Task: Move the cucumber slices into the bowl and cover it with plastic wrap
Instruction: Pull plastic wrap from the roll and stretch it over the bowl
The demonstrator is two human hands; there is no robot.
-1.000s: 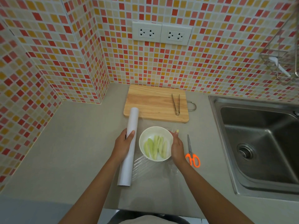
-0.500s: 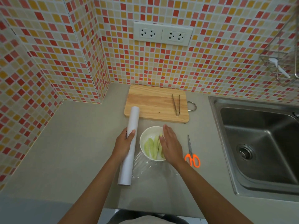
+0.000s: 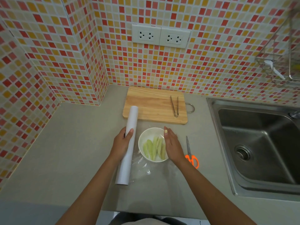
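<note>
You stand at a grey countertop (image 3: 69, 153) set into a corner, where walls of small red, orange, yellow and cream mosaic tiles (image 3: 53, 51) meet. Two white double sockets (image 3: 160, 36) sit side by side on the back wall. To your right a stainless steel sink (image 3: 258, 148) is sunk into the counter, and a wire rack (image 3: 279, 62) hangs on the wall above it.

At the back of the counter lies a wooden cutting board (image 3: 151, 105) with metal tongs (image 3: 174, 106) resting on its right part. The white bowl (image 3: 146, 135) sits just in front of the board, and the cucumber slices (image 3: 154, 149) lie inside it. Clear plastic wrap (image 3: 142, 166) is spread, wrinkled, on the counter under and in front of the bowl; whether it covers the bowl's top cannot be told.

Your left hand (image 3: 121, 143) is wrapped around the white roll (image 3: 128, 143), which lies just left of the bowl with its far end on the board's corner. Your right hand (image 3: 172, 145) is flat with fingers straight and together, grasping nothing, edge against the bowl's right rim. Orange-handled scissors (image 3: 190, 153) lie just right of that hand.
</note>
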